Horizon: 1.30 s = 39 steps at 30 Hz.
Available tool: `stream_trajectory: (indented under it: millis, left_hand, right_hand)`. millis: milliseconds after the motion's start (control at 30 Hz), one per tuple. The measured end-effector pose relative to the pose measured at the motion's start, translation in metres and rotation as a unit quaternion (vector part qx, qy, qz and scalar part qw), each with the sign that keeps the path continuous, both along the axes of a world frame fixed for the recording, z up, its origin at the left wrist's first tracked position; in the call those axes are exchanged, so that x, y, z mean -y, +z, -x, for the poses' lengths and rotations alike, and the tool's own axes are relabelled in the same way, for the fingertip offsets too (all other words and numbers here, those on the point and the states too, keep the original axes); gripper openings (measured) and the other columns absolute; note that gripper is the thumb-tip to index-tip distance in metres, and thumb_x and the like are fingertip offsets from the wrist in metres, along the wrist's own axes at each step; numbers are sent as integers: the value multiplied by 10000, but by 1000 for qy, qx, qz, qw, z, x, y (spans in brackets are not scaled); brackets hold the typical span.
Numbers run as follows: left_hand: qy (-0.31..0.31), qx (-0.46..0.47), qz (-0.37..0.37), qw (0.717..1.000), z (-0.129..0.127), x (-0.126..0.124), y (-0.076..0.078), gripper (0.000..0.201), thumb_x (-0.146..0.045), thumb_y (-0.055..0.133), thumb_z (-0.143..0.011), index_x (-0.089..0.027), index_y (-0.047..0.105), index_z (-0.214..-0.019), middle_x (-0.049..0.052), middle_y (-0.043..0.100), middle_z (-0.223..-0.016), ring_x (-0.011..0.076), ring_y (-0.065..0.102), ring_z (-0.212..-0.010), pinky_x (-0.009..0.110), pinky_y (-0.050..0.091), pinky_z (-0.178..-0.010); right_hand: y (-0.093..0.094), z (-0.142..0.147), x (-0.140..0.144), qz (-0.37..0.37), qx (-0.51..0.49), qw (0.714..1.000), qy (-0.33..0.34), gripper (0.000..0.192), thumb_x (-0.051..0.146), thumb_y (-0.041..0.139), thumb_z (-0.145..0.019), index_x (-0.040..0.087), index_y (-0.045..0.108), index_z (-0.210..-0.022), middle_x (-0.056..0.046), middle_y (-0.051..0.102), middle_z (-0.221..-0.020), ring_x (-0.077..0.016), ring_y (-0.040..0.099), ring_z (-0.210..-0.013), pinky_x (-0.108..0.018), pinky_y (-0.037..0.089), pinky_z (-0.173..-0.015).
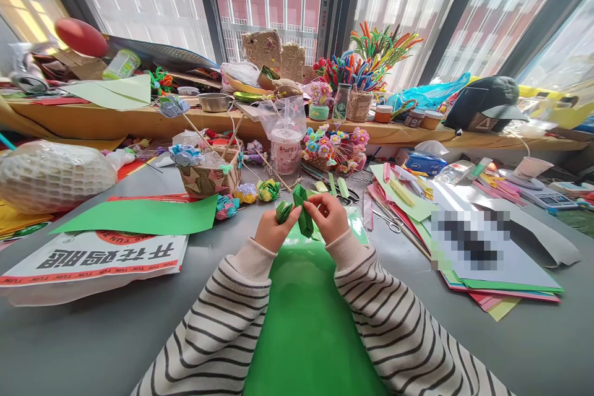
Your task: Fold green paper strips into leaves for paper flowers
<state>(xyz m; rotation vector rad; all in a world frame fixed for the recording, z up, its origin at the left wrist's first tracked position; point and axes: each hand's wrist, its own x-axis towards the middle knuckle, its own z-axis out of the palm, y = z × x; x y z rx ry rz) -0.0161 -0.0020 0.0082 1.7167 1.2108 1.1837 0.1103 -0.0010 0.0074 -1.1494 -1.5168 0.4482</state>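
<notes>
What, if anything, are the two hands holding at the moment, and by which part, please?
Both hold one folded green paper piece: the left hand pinches its pleated left end, the right hand its right side.

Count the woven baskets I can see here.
3: a star-decorated basket left of the hands, a flower-filled basket behind them, and a small basket on the windowsill. Clutter may hide others.

I see bare grey table (83,340) at my eight o'clock, while the woven basket (206,178) at eleven and paper stack (468,260) at three block passage.
</notes>
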Motion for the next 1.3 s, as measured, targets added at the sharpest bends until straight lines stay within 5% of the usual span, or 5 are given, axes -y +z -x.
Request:
stream_trajectory:
  millis: [400, 633, 967, 1300]
  left_hand:
    - [13, 45, 0, 999, -2, 2, 1, 305, -378, 482, -645, -154, 432, -445, -77, 234, -350, 46, 228, -353, 204, 205, -370]
    - [19, -13, -15, 1000, -2, 1, 2, 362, -382, 451, -664, -165, 335, -398, -68, 242, -355, 51, 239, -361, 204, 225, -383]
    - [80, -164, -187, 965, -6, 5, -1, 312, -316, 400, -705, -150, 458, -448, -39, 369, -410, 64, 303, -414, 181, 274, -422]
    - [84, -263, -276, 921, -1, 0, -8, 221, -246, 402, -709, -148, 599, -693, 44, 625, -615, 123, 527, -525, 205, 363, -500]
  right_hand:
    - [4, -4, -2, 62, -75, 992, 84, 198, 347, 497, -675, 153, 534, -675, -2, 519, -613, -82, 463, -490, -208, 387, -466]
    - [4, -1, 3, 5, 11, 1000, 0, 177, 324, 470, -690, 160, 522, -651, 10, 481, -570, -70, 384, -452, -201, 342, -444]
    - [6, 9, 13, 31, 32, 999, -17, 128, 303, 444, -679, 182, 438, -637, 44, 440, -496, -66, 369, -409, -192, 324, -417]
    - [-3, 6, 3, 69, -81, 992, 75, 235, 390, 503, -652, 183, 414, -587, 43, 454, -480, -72, 418, -421, -193, 345, -411]
